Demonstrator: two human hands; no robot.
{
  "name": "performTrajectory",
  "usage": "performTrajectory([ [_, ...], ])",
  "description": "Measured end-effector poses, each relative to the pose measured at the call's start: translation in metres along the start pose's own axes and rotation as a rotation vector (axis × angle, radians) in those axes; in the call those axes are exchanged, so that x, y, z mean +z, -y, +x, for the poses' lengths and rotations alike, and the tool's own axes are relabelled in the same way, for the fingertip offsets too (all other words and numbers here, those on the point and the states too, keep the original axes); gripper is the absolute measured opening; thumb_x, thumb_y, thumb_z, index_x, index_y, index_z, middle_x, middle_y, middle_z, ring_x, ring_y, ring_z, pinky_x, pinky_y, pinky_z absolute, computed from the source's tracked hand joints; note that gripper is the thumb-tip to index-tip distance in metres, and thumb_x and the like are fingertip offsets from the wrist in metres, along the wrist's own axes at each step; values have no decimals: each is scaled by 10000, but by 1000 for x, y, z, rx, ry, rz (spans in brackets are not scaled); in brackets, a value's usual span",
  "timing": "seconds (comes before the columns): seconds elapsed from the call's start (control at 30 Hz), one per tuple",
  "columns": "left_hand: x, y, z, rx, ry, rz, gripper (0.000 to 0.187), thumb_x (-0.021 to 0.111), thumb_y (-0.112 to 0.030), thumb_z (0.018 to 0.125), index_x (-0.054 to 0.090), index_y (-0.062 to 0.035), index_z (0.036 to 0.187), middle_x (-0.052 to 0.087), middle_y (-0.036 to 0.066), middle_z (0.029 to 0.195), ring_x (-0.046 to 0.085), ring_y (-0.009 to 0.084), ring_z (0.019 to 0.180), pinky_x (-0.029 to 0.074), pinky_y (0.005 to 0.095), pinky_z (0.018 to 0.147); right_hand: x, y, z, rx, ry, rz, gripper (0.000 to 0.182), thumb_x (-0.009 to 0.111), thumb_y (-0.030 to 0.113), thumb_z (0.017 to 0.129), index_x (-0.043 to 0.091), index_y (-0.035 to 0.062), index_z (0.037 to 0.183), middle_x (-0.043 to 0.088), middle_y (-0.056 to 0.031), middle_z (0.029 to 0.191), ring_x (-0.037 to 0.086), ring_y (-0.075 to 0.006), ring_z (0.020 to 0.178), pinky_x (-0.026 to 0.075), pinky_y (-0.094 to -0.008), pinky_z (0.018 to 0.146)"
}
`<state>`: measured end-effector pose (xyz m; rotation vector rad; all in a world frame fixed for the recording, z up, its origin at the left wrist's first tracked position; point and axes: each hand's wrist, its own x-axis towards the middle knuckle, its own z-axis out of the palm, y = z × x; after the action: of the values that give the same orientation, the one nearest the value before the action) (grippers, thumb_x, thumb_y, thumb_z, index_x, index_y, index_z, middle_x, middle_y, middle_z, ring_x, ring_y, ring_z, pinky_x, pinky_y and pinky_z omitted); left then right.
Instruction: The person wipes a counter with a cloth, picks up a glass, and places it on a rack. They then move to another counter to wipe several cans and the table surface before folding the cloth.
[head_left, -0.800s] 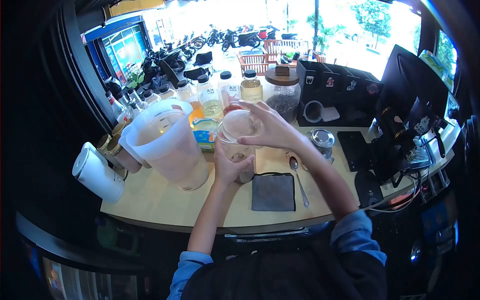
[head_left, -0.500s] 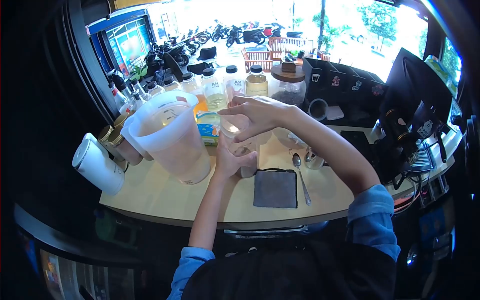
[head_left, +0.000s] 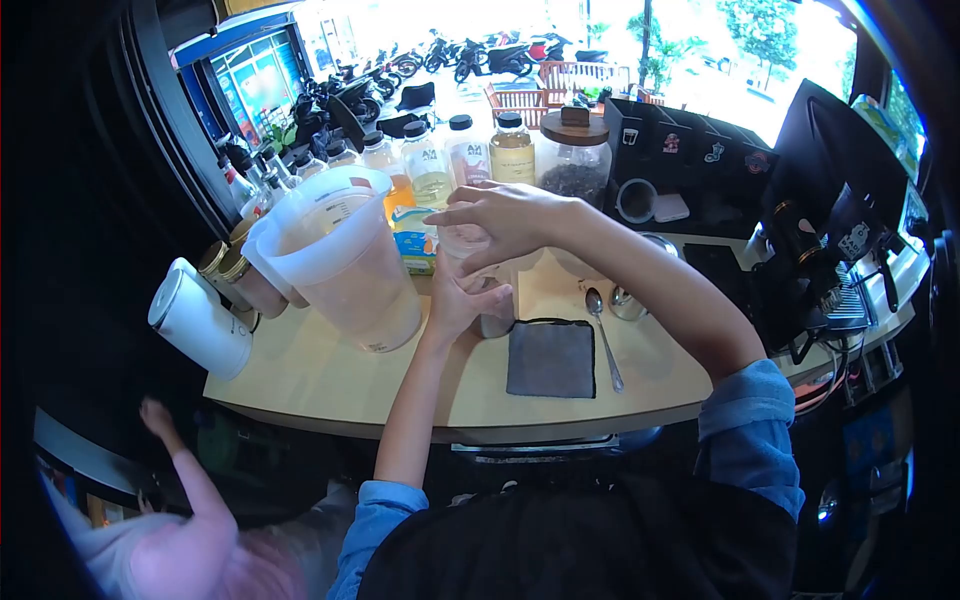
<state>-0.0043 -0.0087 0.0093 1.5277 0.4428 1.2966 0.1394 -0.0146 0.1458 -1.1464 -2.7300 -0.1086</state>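
Head view: upright clear cup [head_left: 487, 290] on desk [head_left: 330, 380], gripped low by left hand [head_left: 455, 305], capped from directly above by right hand [head_left: 505, 225] clasping its rim.

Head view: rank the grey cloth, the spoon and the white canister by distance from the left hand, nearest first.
1. Grey cloth, just to the right of the left hand, towards the counter's near edge.
2. Spoon, beyond the cloth's right edge.
3. White canister, lying at the counter's far left end.
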Motion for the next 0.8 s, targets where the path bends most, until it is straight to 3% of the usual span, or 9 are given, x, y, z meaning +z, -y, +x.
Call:
performTrajectory([
  [0.07,-13,34,8,97,-8,167,836,841,-162,592,339,28,1233,524,151,1181,518,208,1121,440,349,931,2,13,2,67,50,-10,772,564,621,740,460,141,1336,454,-224,1295,526,-349,1126,437,-407,951],
  [0.13,-7,29,3,121,-57,200,835,838,-157,594,338,28,1237,522,151,1190,524,209,1113,442,351,931,14,30,8,429,-40,-109,781,564,619,741,457,125,1336,453,-214,1303,534,-351,1115,432,-397,957],
  [0.27,-9,10,1,77,22,325,863,833,-167,605,311,37,1261,514,161,1203,537,222,1095,440,349,935,14,36,11,525,-28,-196,782,554,632,744,468,108,1318,484,-209,1272,562,-348,1074,466,-397,908],
  [0.33,0,0,-2,75,16,187,888,831,-179,610,288,42,1277,508,164,1207,542,228,1086,441,348,935,7,4,4,164,-3,-55,785,542,657,744,489,86,1280,511,-222,1233,577,-342,1056,504,-401,840],
  [0.47,-2,5,4,40,39,144,947,835,-212,607,246,52,1300,484,178,1220,530,250,1098,434,350,942,4,-9,0,7,-23,-97,819,501,703,743,495,70,1262,544,-233,1179,610,-342,997,532,-415,756],
  [0.53,-1,20,4,96,-31,186,943,841,-212,597,258,49,1291,481,179,1218,518,252,1111,428,355,947,9,13,0,348,-60,-100,877,456,737,746,484,32,1264,555,-225,1177,639,-343,917,539,-418,720],
  [0.63,2,18,4,176,-117,268,939,850,-214,578,276,44,1275,479,181,1211,496,256,1131,417,361,956,14,39,13,593,-112,-177,929,403,767,752,466,-1,1271,563,-214,1185,660,-344,822,546,-421,667],
  [0.7,-1,16,1,190,-119,318,939,854,-216,570,282,43,1268,480,182,1207,486,258,1139,411,362,960,7,36,13,625,0,-108,978,408,773,749,430,-39,1293,505,-227,1267,618,-357,976,525,-423,793],
  [0.8,-4,23,5,88,-67,251,929,852,-205,575,282,40,1267,481,177,1202,494,252,1125,413,357,961,0,5,2,308,136,126,922,507,728,733,396,71,1370,393,-206,1381,343,-337,1307,298,-405,1079],
])
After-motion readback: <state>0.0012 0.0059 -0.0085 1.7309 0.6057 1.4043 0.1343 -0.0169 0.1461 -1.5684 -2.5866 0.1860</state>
